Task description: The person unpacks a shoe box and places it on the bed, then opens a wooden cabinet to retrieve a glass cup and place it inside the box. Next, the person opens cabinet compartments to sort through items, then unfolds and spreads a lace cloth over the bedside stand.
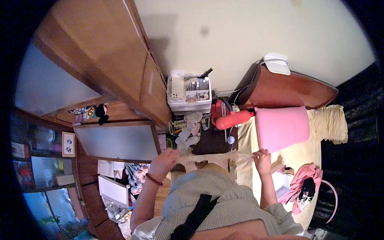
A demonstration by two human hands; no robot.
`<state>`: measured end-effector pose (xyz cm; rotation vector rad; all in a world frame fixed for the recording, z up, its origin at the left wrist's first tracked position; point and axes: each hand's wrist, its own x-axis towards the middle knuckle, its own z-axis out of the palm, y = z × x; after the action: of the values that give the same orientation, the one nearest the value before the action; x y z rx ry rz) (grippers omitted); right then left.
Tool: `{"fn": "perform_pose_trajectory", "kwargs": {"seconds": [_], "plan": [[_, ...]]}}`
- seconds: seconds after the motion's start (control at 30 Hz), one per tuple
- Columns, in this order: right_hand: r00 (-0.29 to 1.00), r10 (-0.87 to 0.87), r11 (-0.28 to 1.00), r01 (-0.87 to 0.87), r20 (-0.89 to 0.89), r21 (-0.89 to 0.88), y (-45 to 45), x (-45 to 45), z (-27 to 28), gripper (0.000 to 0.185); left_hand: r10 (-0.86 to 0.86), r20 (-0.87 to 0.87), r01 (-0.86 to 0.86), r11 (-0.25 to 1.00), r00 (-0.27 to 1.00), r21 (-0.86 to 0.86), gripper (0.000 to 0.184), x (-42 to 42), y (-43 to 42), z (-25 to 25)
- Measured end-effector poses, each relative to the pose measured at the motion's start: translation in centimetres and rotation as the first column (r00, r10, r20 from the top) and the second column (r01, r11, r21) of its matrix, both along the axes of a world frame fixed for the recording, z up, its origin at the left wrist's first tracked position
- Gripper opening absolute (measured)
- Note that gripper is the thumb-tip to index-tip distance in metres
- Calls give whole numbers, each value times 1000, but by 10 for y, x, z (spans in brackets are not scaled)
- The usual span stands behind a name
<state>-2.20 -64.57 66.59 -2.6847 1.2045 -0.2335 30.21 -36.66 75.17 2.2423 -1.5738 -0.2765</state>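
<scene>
A thin, pale, see-through strip of material (216,157) is stretched sideways in front of the person's waist. Its left end is pinched in my left hand (165,163), which has a dark red bead bracelet (154,179) at the wrist. My right hand (262,161) grips the other end between closed fingertips, beside the lower edge of a pink pillow (283,127). Both hands are at about the same height, wide apart. What exactly the material is cannot be made out.
Beyond the hands stands a white organizer (189,105) with small items, beside a red cylindrical object (234,119). A bed (247,176) with an open white box (281,182) lies right. Wooden cabinets (150,88) with glass doors line the left.
</scene>
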Motion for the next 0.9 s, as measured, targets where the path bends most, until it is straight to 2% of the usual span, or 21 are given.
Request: {"fn": "perform_pose_trajectory", "kwargs": {"seconds": [0.1,0.2,0.3,0.33,0.4,0.5,0.53,0.6,0.63,0.67,0.7,0.73,0.8,0.9], "plan": [[992,-46,998,50,118,-30,2,13,23,12,133,0,-133,989,991,63,24,5,8,4],[981,-77,995,86,177,-43,3,17,32,10,129,219,-148,987,967,68,22,8,19,-4],[962,-254,950,228,102,214,6,17,37,14,233,386,-271,961,893,47,24,-4,18,15],[935,-310,892,224,171,393,6,17,40,16,275,424,-306,952,863,6,24,-7,19,17],[855,-449,694,150,260,704,6,20,44,22,359,490,-371,925,794,-76,25,-15,22,17],[752,-587,461,8,298,887,9,30,48,23,524,278,-518,849,805,-100,27,-19,31,9],[708,-642,400,-18,294,916,11,31,49,21,532,269,-553,833,803,4,30,-21,31,14],[634,-713,365,-31,301,931,14,32,46,22,550,252,-600,772,796,211,36,-25,30,27],[595,-745,348,-39,301,937,15,31,44,22,626,-32,-593,753,779,286,40,-24,31,24],[586,-750,361,-24,306,932,16,30,41,23,665,-306,-566,743,681,356,44,-22,35,20],[577,-756,374,-11,311,928,16,29,35,23,664,-545,-522,744,511,418,48,-19,38,18],[567,-761,385,4,315,923,16,28,31,24,619,-673,-488,768,405,414,51,-18,40,19],[611,-732,381,-1,302,925,13,23,25,25,486,-861,-428,817,150,386,55,-18,46,19],[613,-731,387,12,299,922,15,28,33,24,445,-884,-393,845,142,362,52,-17,59,11]]}}
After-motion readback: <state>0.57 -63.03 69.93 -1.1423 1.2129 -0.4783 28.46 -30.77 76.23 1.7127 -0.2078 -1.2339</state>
